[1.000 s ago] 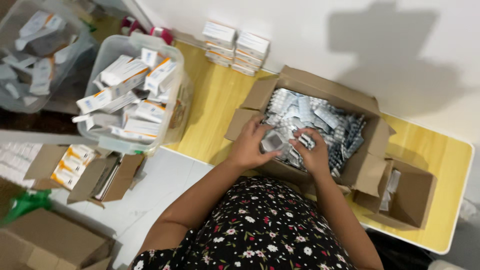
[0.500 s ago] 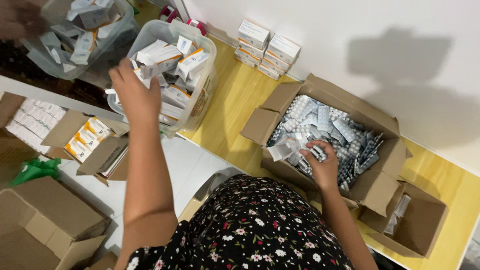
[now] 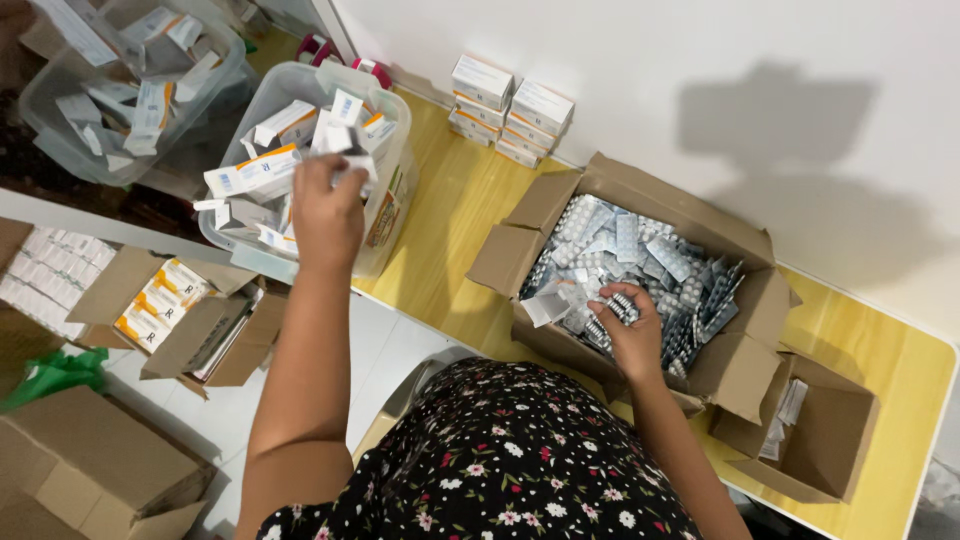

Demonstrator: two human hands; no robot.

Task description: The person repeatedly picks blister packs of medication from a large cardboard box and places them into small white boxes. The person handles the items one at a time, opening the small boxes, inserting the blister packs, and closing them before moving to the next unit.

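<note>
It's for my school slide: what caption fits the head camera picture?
Left hand reaches into a clear bin of cartons; right hand grips blister strips.

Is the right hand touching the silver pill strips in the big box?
Touching. The head view shows the right hand gripping silver pill strips inside the big cardboard box.
</note>
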